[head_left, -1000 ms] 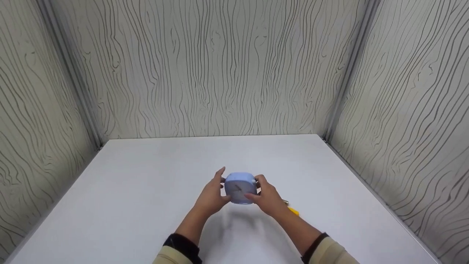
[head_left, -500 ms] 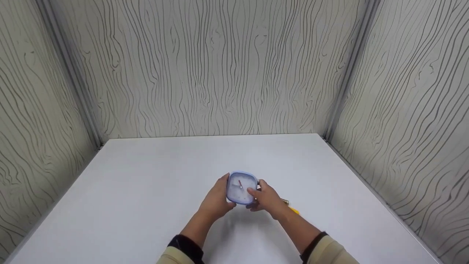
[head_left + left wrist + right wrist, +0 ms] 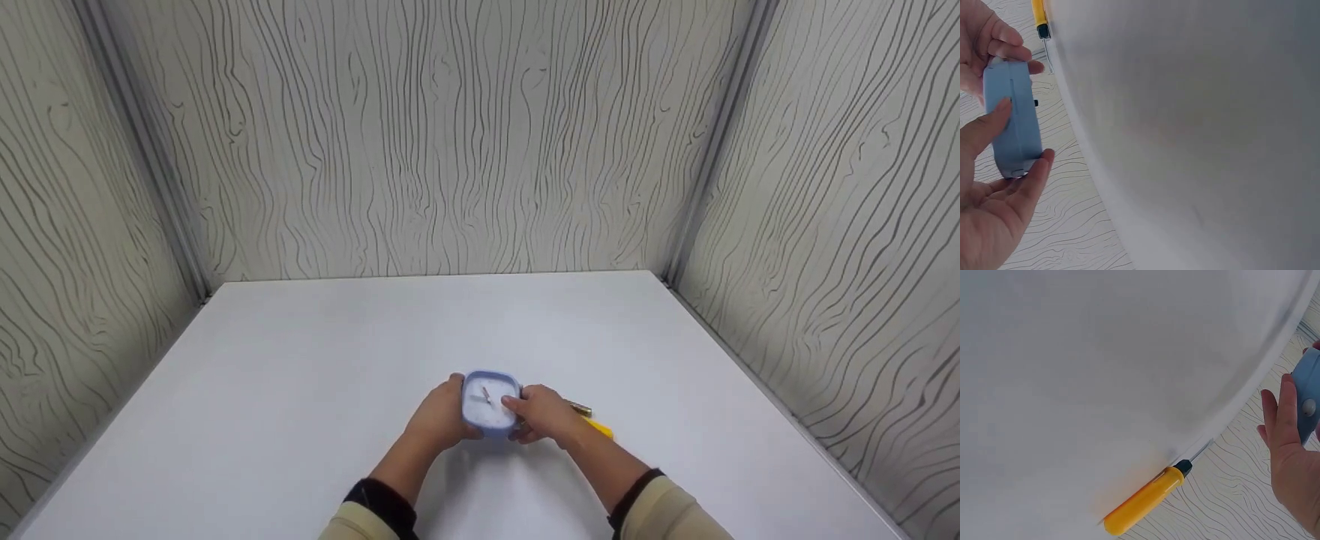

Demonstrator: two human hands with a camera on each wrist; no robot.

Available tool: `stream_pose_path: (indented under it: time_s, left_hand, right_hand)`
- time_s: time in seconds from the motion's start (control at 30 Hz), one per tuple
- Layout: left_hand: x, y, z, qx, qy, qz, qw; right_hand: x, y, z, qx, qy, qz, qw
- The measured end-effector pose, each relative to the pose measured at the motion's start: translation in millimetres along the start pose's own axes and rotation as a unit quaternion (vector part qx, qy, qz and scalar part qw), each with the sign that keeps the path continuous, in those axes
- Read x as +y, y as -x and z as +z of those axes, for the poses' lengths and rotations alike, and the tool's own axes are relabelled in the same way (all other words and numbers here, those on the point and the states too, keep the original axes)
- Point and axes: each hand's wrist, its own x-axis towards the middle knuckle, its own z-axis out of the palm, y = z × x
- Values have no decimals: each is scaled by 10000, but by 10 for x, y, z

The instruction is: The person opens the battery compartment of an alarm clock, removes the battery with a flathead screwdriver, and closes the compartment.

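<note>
A light-blue alarm clock (image 3: 491, 405) with a rounded square case and a white dial is held between both hands, its face tilted up toward the head view. My left hand (image 3: 439, 416) grips its left side; the left wrist view shows the thumb on the edge of the blue case (image 3: 1014, 126) and fingers beneath it. The right hand (image 3: 551, 415) pinches the opposite side, thumb over the dial's edge. A small dark knob sticks out of the clock's back in the left wrist view. Much of the back is hidden.
A screwdriver (image 3: 1148, 498) with a yellow handle lies on the white table (image 3: 300, 390), partly behind the right forearm in the head view. Beside it is a small gold-toned cylinder (image 3: 580, 409). Wood-grain patterned walls (image 3: 450, 150) enclose the table.
The clock's face has turned upward from a steep downward tilt. Both hands have then lowered it slightly toward the person, the left fingers closing in along its side.
</note>
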Motion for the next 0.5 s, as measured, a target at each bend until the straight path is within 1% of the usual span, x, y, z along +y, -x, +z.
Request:
stream_pose_path:
  time_s: [0.2,0.4,0.5]
  left_hand:
    - [-38,4,-3,-251,-59,-120,9996]
    - [-37,13,19,-494,-211,-561,9970]
    - [-35,37,38,-581,-341,-671,9955]
  right_hand:
    - [22,-4,36,-95,557,124,9983]
    - [54,-25,54,-262,972,318,9944]
    - [68,-18,72,-358,1102,368,9926]
